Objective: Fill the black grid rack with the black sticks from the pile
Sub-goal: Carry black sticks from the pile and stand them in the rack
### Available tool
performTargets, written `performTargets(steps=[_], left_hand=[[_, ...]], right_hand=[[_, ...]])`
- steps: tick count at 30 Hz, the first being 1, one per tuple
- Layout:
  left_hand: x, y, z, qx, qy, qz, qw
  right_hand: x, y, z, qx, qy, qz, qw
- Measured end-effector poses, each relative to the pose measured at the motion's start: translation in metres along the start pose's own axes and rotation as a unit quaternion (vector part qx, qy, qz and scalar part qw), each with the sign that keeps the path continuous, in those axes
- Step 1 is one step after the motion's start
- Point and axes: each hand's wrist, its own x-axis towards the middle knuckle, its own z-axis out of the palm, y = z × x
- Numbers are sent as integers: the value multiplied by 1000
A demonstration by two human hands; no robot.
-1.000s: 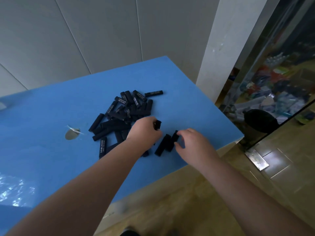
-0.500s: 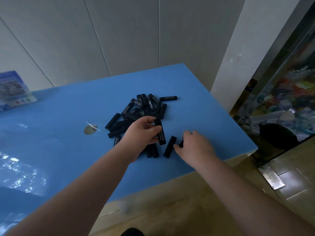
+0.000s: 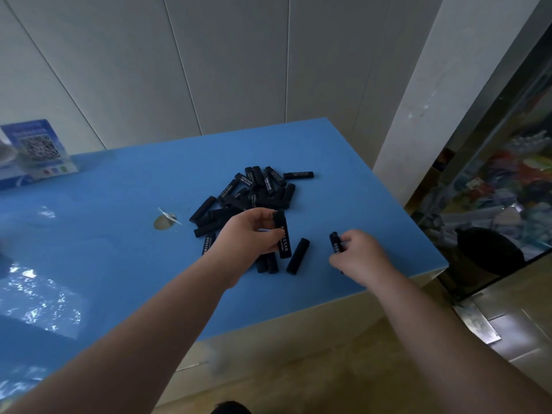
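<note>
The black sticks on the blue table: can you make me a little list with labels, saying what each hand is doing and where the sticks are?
left hand: holds one black stick, nearly upright
right hand: pinches another stick near the table's edge
pile: loose black sticks heaped on the blue table, beyond the hands
loose stick: lies flat between the two hands
grid rack: not in view
sign: stands at the table's far left

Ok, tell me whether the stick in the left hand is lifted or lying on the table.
Lifted: the left hand pinches the stick near-upright, above the sticks lying on the blue table.
</note>
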Motion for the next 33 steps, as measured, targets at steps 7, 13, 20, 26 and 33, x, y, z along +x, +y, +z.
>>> performTargets(steps=[7, 13, 20, 26, 33], left_hand=[[-6, -5, -9, -14, 47, -5, 999], [-26, -6, -40, 33, 90, 14, 995], [-58, -11, -95, 1, 148, 24, 989], [-96, -30, -164, -64, 204, 30, 976], [-169, -60, -268, -89, 255, 38, 962]], right_hand=[[-8, -9, 4, 251, -50, 2, 967], [-19, -59, 27, 367, -138, -43, 919], [-41, -111, 61, 333, -195, -161, 908], [-77, -160, 112, 321, -236, -188, 898], [-144, -225, 203, 301, -290, -184, 890]])
